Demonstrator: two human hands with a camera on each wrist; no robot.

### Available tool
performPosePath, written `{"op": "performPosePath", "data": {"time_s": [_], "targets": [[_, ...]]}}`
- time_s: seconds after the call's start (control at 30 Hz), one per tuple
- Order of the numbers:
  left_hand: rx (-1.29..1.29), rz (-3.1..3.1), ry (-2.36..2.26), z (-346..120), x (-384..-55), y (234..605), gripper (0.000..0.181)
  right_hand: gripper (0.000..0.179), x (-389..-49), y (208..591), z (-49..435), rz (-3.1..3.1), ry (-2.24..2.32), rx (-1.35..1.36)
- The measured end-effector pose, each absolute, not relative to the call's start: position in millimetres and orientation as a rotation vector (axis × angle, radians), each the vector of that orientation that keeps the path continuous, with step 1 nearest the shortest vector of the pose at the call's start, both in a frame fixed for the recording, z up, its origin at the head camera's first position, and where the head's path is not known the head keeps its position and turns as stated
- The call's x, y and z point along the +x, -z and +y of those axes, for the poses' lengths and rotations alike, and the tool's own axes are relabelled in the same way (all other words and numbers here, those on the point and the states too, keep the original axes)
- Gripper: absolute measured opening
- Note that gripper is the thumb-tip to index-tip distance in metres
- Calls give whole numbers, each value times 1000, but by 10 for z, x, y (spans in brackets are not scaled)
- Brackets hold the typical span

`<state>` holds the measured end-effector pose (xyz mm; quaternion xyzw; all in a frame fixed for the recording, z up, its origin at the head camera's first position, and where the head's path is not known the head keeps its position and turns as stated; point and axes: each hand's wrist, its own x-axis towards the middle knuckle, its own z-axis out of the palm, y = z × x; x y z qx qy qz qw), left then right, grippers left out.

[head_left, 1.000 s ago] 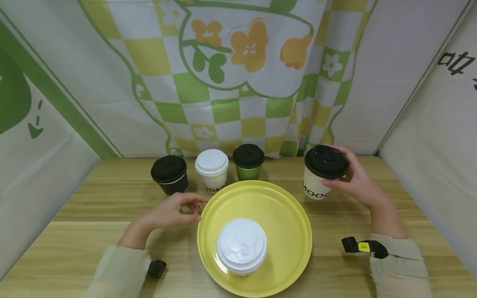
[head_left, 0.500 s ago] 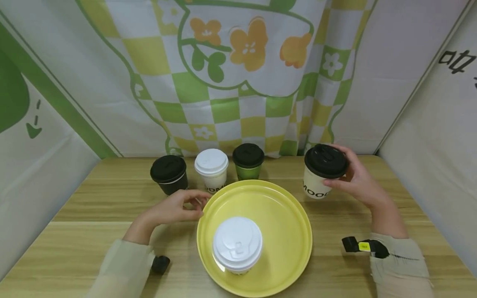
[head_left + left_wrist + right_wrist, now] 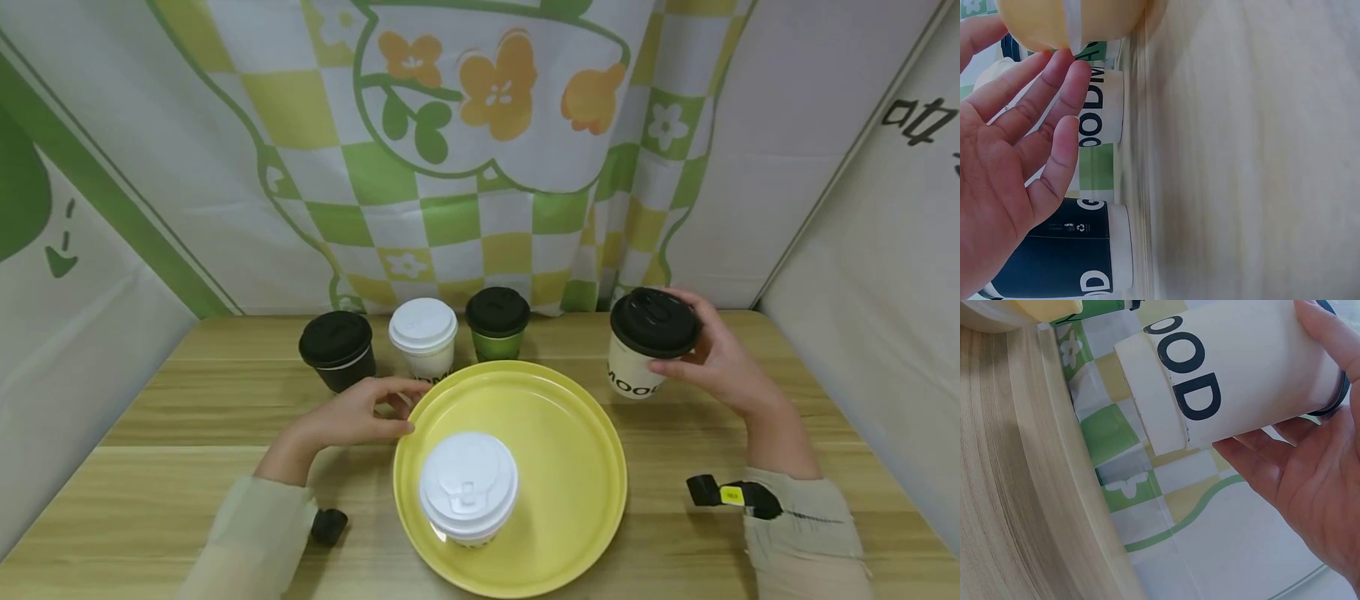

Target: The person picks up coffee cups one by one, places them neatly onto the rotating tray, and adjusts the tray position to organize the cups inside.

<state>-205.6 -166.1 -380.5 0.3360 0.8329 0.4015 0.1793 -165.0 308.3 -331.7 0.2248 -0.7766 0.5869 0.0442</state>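
My right hand (image 3: 720,358) grips a cream paper cup with a black lid (image 3: 633,367), thumb in front and fingers behind. In the right wrist view the cup's base (image 3: 1150,394) hangs above the tabletop. My left hand (image 3: 356,417) touches the left rim of a round yellow tray (image 3: 562,500), its fingers (image 3: 1063,150) loosely extended in the left wrist view. A white-lidded paper cup (image 3: 468,483) stands upright on the tray, left of its middle.
Behind the tray stand a black cup with a black lid (image 3: 337,354), a white cup with a white lid (image 3: 423,333) and a green cup with a black lid (image 3: 498,325). A patterned curtain (image 3: 495,167) hangs at the back edge of the wooden table (image 3: 187,417).
The left hand has shifted a little away from me and right along the tray rim. The white-lidded cup on the tray has shifted left and slightly back. My right hand stays nearly still.
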Motion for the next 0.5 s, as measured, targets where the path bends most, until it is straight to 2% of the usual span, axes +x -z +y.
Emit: {"op": "performPosePath", "data": {"time_s": [0.5], "targets": [[976, 2387, -1096, -1688, -2009, 3750, 53, 88, -1675, 3336, 3083, -2382, -1776, 713]]}}
